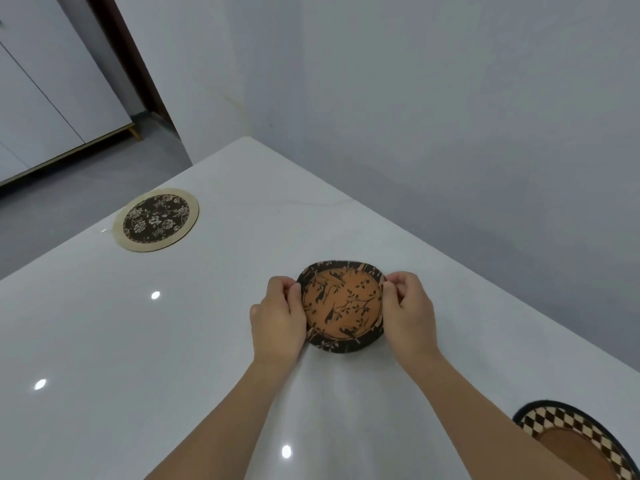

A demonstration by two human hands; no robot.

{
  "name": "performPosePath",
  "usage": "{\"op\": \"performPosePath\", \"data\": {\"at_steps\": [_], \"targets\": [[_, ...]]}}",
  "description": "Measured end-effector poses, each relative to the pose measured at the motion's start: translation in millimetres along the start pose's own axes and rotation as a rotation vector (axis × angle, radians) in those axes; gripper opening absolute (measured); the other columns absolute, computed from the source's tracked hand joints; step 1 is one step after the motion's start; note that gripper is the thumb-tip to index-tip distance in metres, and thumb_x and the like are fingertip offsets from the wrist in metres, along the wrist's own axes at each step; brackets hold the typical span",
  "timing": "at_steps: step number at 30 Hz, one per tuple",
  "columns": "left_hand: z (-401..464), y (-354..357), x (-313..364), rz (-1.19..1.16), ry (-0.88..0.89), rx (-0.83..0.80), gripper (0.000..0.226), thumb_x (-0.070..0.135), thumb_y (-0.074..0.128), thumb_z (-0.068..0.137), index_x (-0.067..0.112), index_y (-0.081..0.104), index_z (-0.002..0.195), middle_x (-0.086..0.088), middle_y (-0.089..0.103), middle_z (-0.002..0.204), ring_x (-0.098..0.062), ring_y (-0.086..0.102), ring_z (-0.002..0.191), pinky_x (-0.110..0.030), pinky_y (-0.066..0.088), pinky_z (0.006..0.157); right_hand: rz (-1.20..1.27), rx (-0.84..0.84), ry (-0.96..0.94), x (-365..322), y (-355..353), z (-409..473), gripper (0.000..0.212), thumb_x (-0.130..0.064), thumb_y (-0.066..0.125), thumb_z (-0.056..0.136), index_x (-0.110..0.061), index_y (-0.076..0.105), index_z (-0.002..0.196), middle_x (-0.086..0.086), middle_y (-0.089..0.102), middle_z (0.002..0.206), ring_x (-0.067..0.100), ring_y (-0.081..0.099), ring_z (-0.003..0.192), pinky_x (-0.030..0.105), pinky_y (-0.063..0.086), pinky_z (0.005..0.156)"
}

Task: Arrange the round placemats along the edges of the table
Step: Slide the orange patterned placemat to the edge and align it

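Three round placemats on a glossy white table [173,341]

The middle placemat [343,306] is orange with black birds and branches, black-rimmed; the far one [156,219] — dark with pale flowers — has a cream border; the near one [575,441] shows black-and-cream diamond checks around orange.

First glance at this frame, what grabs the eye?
Both hands, left hand and right hand, pinch the bird-print placemat at mid-table. A floral placemat lies by the far-left edge, and a checkered placemat sits at the near-right corner on the white table.
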State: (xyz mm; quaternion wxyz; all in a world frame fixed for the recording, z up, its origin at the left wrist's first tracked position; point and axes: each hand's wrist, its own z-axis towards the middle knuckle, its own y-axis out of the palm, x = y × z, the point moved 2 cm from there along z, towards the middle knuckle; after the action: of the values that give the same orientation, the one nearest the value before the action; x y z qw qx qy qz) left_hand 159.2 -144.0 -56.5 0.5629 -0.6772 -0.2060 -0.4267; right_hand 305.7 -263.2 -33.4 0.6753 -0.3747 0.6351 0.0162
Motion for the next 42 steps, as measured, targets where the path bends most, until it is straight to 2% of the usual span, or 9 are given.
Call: {"op": "performPosePath", "data": {"at_steps": [6, 9, 13, 21, 24, 27, 32, 38, 42], "targets": [[62, 18, 40, -0.156, -0.056, -0.065, 0.01, 0.022, 0.045, 0.099, 0.014, 0.051, 0.098, 0.005, 0.056, 0.077, -0.011, 0.054, 0.07, -0.023, 0.043, 0.059, 0.077, -0.073, 0.029, -4, 7, 56, 0.039, -0.012, 0.042, 0.098, -0.021, 0.045, 0.136, -0.007, 0.056, 0.115, 0.012, 0.053, 0.11, 0.029, 0.049, 0.092], [87, 26, 48, -0.217, -0.029, -0.058, 0.002, 0.016, 0.052, 0.095, 0.017, 0.053, 0.094, 0.006, 0.055, 0.074, -0.013, 0.054, 0.071, -0.023, 0.044, 0.062, 0.216, -0.085, 0.027, -5, 11, 81, 0.032, -0.003, 0.046, 0.095, -0.023, 0.051, 0.119, -0.006, 0.06, 0.105, 0.011, 0.057, 0.102, 0.021, 0.051, 0.08], [106, 22, 53, -0.13, 0.376, -0.006, 0.022, 0.003, 0.05, 0.088, 0.023, 0.053, 0.096, 0.009, 0.064, 0.089, -0.012, 0.057, 0.078, -0.026, 0.045, 0.069, 0.448, 0.08, -0.134, -19, 5, 120, 0.034, 0.014, 0.051, 0.083, -0.02, 0.052, 0.084, 0.004, 0.058, 0.087, 0.015, 0.054, 0.082, 0.024, 0.047, 0.075], [115, 51, 10, 0.328, 0.62, -0.156, 0.042, 0.003, 0.044, 0.079, 0.017, 0.069, 0.11, 0.0, 0.07, 0.114, -0.025, 0.062, 0.104, -0.034, 0.047, 0.095, -0.059, -0.008, -0.285, 27, 8, 131, 0.033, 0.002, 0.047, 0.088, -0.023, 0.068, 0.09, -0.021, 0.06, 0.088, 0.005, 0.055, 0.083, 0.014, 0.042, 0.075], [116, 53, 7, 0.332, 0.613, -0.146, 0.039, 0.005, 0.047, 0.084, 0.014, 0.07, 0.114, 0.0, 0.066, 0.126, -0.024, 0.057, 0.115, -0.032, 0.041, 0.103, -0.08, 0.013, -0.339, 28, 11, 133, 0.034, 0.0, 0.043, 0.093, -0.02, 0.068, 0.103, -0.024, 0.059, 0.095, 0.003, 0.054, 0.094, 0.001, 0.034, 0.082], [114, 46, 11, 0.22, 0.572, -0.108, 0.031, 0.014, 0.046, 0.089, 0.015, 0.069, 0.109, 0.003, 0.07, 0.109, -0.016, 0.06, 0.103, -0.027, 0.039, 0.103, -0.066, 0.008, -0.389, 30, 11, 131, 0.032, -0.002, 0.048, 0.093, -0.022, 0.067, 0.111, -0.024, 0.06, 0.101, 0.008, 0.055, 0.099, 0.009, 0.038, 0.088], [125, 36, 44, -0.307, 0.117, -0.022, 0.016, 0.021, 0.05, 0.098, 0.016, 0.065, 0.095, 0.007, 0.068, 0.084, -0.007, 0.063, 0.081, -0.021, 0.051, 0.071, 0.097, 0.026, -0.311, 23, 3, 135, 0.011, -0.02, 0.061, 0.091, -0.03, 0.066, 0.09, -0.01, 0.055, 0.107, 0.008, 0.054, 0.102, 0.012, 0.042, 0.078], [118, 63, 29, 0.288, 0.166, 0.059, 0.027, 0.024, 0.039, 0.097, 0.017, 0.056, 0.117, -0.005, 0.07, 0.088, -0.03, 0.062, 0.081, -0.042, 0.041, 0.088, -0.114, -0.005, -0.358, 35, 15, 147, 0.022, -0.039, 0.048, 0.091, -0.028, 0.067, 0.091, -0.009, 0.066, 0.095, 0.019, 0.059, 0.097, 0.036, 0.048, 0.085], [120, 63, 33, 0.211, 0.074, 0.126, 0.035, 0.022, 0.039, 0.099, 0.013, 0.049, 0.131, -0.006, 0.07, 0.087, -0.029, 0.063, 0.084, -0.04, 0.038, 0.093, -0.059, -0.069, -0.295, 33, 14, 143, 0.027, -0.051, 0.048, 0.087, -0.039, 0.058, 0.11, -0.018, 0.065, 0.107, 0.011, 0.055, 0.111, 0.039, 0.046, 0.096]]}}
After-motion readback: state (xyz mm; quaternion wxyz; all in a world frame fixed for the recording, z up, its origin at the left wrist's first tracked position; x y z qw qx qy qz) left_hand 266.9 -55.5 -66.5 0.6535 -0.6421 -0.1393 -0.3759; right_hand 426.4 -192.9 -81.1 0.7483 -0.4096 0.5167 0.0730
